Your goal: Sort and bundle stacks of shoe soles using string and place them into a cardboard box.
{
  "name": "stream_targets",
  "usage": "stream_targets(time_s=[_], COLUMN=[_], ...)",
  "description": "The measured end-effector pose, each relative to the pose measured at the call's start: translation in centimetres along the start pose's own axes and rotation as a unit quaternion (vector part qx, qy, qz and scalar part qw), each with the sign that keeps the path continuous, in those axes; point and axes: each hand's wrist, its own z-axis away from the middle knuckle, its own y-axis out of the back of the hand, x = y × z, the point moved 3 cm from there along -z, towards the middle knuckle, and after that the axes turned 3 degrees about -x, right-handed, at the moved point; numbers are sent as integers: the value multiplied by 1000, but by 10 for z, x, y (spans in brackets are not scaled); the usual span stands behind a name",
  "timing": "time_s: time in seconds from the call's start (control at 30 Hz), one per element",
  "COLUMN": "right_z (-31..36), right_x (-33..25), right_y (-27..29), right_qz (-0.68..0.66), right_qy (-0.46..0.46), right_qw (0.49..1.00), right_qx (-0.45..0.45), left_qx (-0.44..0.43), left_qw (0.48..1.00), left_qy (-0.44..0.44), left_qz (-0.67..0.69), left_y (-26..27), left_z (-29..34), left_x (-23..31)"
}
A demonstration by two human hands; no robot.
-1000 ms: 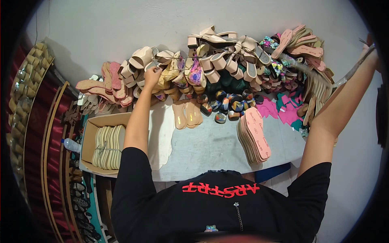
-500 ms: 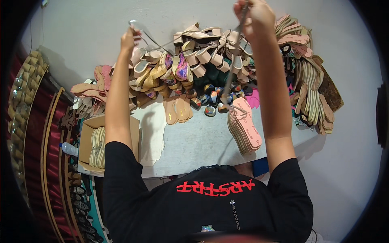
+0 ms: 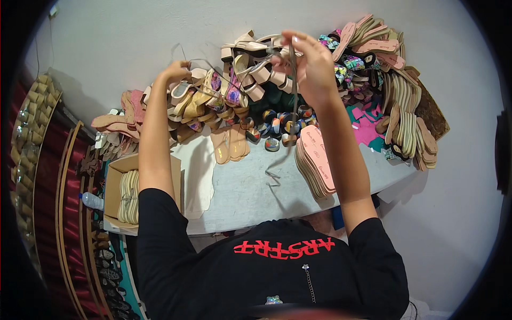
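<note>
A: Starting at the left, I see a cardboard box (image 3: 114, 184) of pale soles at the bench (image 3: 240, 194) edge. My left hand (image 3: 176, 71) is raised over the heaped sandals (image 3: 213, 101), fingers pinched shut on one end of a thin strap (image 3: 224, 66).

B: And the other end?

A: It runs to my right hand (image 3: 309, 66), closed on it, with the tail hanging down toward the bench. I judge it's kept taut so it can be sorted out. A stack of pink insoles (image 3: 317, 162) lies below.

B: Changed from half a second ago?

A: Both hands sit lower and closer together; a second ago they were spread wide.
</note>
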Motion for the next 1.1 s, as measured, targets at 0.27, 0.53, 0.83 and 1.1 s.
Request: stream_targets(time_s=[0.27,0.53,0.83,1.1], right_z=[44,74,108,112], right_x=[74,115,160,154], right_y=[60,66,83,93], right_qz=[-18,-21,74,126], right_qy=[-138,-201,-253,-259], right_qw=[985,977,964,958], right_qx=[106,70,44,20], left_qx=[224,523,-119,38], left_qw=[974,826,950,987], left_qy=[14,-113,117,-128], left_qz=[-20,-175,-264,90], left_y=[20,38,-24,-65], left_z=[-11,9,-12,8], left_x=[-84,-39,-24,-15])
